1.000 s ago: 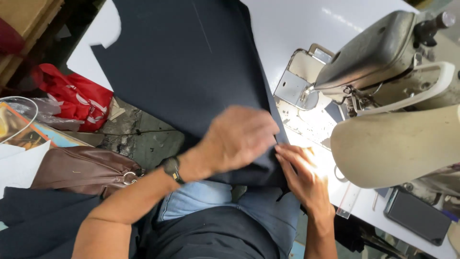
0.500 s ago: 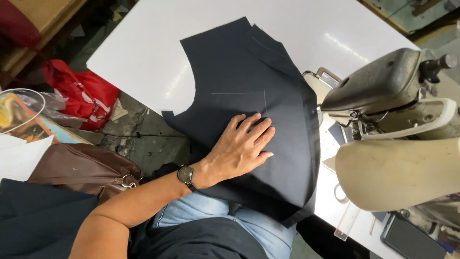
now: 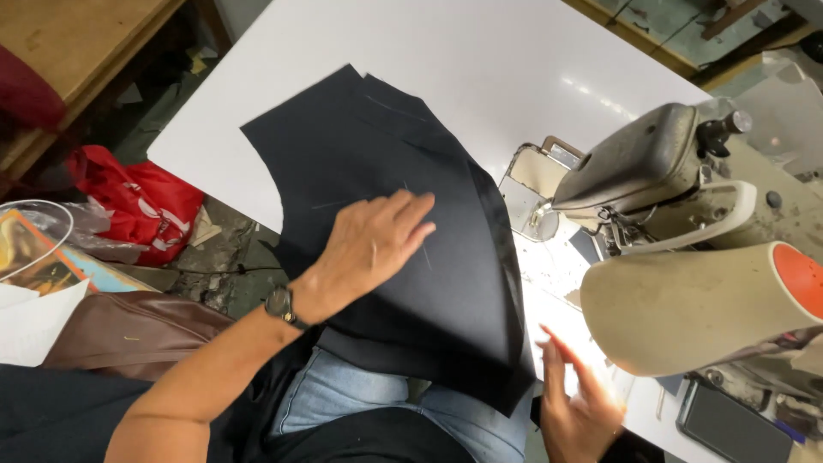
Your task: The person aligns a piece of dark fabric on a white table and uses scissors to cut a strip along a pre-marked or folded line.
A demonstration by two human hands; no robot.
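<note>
The person's left hand (image 3: 373, 249) lies flat and open on the dark cloth (image 3: 403, 257), fingers spread. The cloth rests on the white table (image 3: 480, 60) and hangs over the near edge. The right hand (image 3: 576, 407) (open, holding nothing) is below the sewing machine (image 3: 677, 214), beside the cloth.

A white worktable (image 3: 480, 69) fills the upper middle, glaring brightly near its right edge. Left of it, a wooden bench (image 3: 77, 51) stands above a dirty concrete floor (image 3: 214, 257) strewn with what look like paper scraps.
</note>
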